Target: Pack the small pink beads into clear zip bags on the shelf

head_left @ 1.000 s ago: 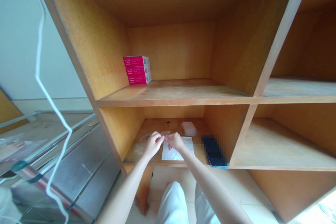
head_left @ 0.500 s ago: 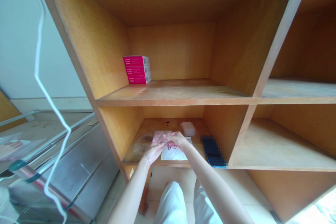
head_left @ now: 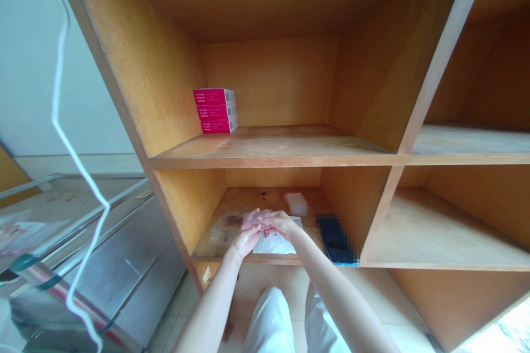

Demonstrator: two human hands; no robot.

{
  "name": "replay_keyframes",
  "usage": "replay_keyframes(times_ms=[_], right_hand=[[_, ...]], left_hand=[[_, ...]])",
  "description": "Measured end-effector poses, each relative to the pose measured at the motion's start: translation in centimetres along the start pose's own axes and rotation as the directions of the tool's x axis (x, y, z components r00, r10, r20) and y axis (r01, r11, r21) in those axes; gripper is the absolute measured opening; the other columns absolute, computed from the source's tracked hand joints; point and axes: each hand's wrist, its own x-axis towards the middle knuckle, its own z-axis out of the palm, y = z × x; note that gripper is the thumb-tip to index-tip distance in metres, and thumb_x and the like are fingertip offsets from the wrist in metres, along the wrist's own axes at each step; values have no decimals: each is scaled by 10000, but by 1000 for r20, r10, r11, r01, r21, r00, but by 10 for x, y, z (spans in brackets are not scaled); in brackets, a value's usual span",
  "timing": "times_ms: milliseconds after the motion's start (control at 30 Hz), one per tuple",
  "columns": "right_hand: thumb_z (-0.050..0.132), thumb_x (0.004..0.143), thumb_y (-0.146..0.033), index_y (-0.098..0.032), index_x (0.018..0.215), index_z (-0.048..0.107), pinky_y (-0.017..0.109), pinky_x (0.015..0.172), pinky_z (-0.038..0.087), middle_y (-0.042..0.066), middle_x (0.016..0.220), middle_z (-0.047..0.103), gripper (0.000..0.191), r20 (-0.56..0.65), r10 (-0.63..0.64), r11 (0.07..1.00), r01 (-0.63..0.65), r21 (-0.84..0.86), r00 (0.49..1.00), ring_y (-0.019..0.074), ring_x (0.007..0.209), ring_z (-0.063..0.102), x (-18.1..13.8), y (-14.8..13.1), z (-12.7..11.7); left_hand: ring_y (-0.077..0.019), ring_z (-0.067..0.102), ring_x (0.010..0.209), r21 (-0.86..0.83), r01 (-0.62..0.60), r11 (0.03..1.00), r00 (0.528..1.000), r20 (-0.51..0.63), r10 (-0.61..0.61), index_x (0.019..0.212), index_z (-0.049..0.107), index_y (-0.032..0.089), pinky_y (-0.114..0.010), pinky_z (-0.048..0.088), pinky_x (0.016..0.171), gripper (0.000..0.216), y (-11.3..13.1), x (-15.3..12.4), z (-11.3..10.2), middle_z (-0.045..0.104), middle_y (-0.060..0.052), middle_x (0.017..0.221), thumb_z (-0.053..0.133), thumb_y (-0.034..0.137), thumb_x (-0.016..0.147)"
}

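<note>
The left hand [head_left: 247, 237] and the right hand [head_left: 282, 223] hold a small clear plastic bag [head_left: 257, 216] between them, fingers closed on it, just above a white paper sheet [head_left: 276, 245] on the lower wooden shelf [head_left: 219, 231]. Small pink pieces [head_left: 269, 230] show near the right fingers.

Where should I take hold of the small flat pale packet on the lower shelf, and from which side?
Pinch the right edge of the small flat pale packet between thumb and finger, coming from above and the right, past the right hand. It lies flat on the shelf board, so its edge is likely the easiest grip, and the hands crowd its front.
</note>
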Motion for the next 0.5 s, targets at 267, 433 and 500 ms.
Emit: replay_keyframes(times_ms=[267, 433, 500], right_hand=[[639, 670, -319, -143, 752, 654, 247, 551, 473, 65, 729, 679, 195, 11, -18, 999, 18, -26, 1000, 156, 623, 627, -6, 0, -8], [612, 685, -337, -133, 825, 648, 290, 642, 496, 101, 798, 683, 250, -122, -42, 999, 43, 9, 992, 172, 662, 639, -10, 2, -28], [595, 688, -346, -130, 851, 636, 294, 675, 493, 118, 863, 676, 274, -334, -100, 993, 113, 20, 937, 182, 722, 642, -6, 11, -36]], left_hand=[[-202, 473, 1149, -16, 14, 1000, 999, -51, -14, 1058, 508, 231, -423, 322, 995, 401, -4, 3, -7, 542, -56, 1208, 615, 86, 699], [-168, 440, 1184, -21, 31, 999, 994, -101, -33, 1045, 522, 215, -346, 266, 1046, 411, -4, 4, -16, 556, -46, 1192, 622, 62, 676], [-167, 444, 1181, -33, 34, 999, 994, -101, -37, 1038, 523, 210, -346, 261, 1051, 409, -3, 4, -18, 565, -47, 1178, 623, 57, 672]])
